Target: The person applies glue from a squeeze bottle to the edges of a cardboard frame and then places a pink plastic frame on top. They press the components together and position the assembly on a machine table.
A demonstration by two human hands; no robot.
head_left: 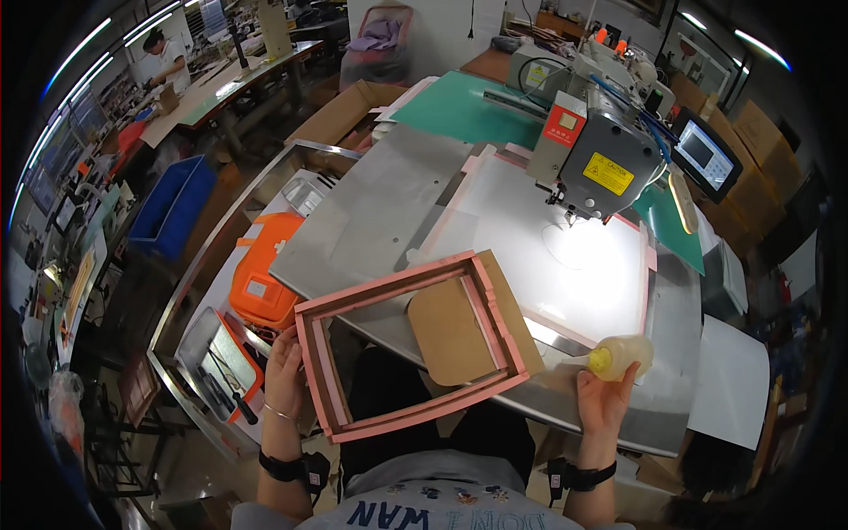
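Pink rectangular foam-edged frame (406, 344) with brown card panel (455, 331) overhangs steel table (389, 212) edge; left hand (284, 375) grips left rail. Looks light, stiff; hold by rails. Right hand (605, 397) closed around yellowish squeeze bottle (621, 356), probably glue.

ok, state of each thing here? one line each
left hand: gripping the pink frame's left edge
right hand: closed around the bottle
pink frame: lifted, tilted, partly over the table edge
brown card piece: lying inside the frame
yellow-capped bottle: held on its side, cap on
sewing machine: work light on
side screen: lit
orange case: closed
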